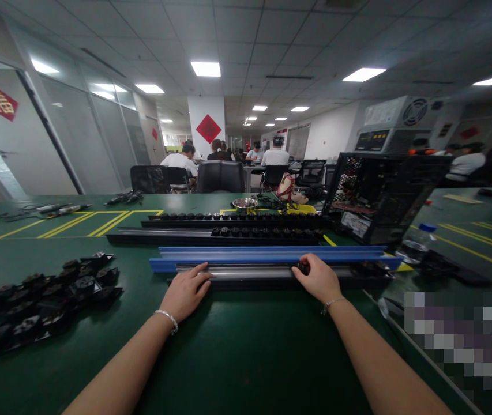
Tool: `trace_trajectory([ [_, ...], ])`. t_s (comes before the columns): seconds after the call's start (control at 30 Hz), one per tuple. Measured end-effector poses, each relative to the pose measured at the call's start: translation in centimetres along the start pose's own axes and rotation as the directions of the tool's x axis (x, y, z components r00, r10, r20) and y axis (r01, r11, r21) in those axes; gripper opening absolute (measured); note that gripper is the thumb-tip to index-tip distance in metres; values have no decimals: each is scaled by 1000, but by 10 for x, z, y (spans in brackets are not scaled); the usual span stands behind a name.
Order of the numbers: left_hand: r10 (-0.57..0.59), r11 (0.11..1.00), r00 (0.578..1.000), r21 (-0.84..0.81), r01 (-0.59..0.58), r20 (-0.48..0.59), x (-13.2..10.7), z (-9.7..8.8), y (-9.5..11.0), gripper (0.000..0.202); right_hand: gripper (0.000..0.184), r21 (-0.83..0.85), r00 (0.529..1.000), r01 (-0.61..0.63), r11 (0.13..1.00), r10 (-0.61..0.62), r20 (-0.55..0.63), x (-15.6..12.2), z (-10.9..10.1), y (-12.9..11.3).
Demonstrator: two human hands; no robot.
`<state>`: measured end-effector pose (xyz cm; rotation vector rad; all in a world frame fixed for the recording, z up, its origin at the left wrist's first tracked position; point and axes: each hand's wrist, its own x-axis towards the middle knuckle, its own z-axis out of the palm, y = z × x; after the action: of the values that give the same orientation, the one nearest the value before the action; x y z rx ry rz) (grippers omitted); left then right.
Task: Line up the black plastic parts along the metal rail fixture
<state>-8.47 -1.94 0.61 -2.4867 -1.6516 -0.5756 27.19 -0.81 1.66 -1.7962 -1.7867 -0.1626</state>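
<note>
A long black rail [250, 271] with a shiny grey channel lies crosswise before me. My left hand [187, 291] grips it near its left end, fingers over the top and thumb towards the near side. My right hand [318, 276] is closed in a pinch on a small black part [303, 267] at the rail, right of its middle; the fingers partly cover this part. Farther right, more dark parts [369, 268] sit at the rail's end. Directly behind runs a blue rail [271, 253].
Loose black parts [51, 294] lie in a heap at left. Two more black rails [163, 235] with rows of parts stand behind the blue one. A metal bowl [246, 203], an open computer case [379, 196] and a bottle [421, 239] are on the green table [237, 357]. People sit beyond.
</note>
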Motion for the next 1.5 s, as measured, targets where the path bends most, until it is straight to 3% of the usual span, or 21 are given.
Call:
trace_trajectory([
  [0.1,4,1000,1000,6,-4,2,0,1,0,35,29,-95,1000,0,996,-2,-15,1,-5,1],
  [0.27,3,1000,1000,11,-3,12,0,0,-1,36,36,-180,988,-23,983,50,147,0,-12,-1],
  [0.37,0,1000,1000,14,0,14,0,0,-2,36,33,-194,986,-11,981,43,160,-1,-12,-4],
  [0.87,5,1000,1000,17,-5,17,0,1,-2,37,32,-156,991,23,988,-2,133,-3,-6,-12],
  [1.5,12,999,1000,31,-12,2,0,2,-3,38,32,-69,976,90,994,-74,204,-3,-3,-26],
])
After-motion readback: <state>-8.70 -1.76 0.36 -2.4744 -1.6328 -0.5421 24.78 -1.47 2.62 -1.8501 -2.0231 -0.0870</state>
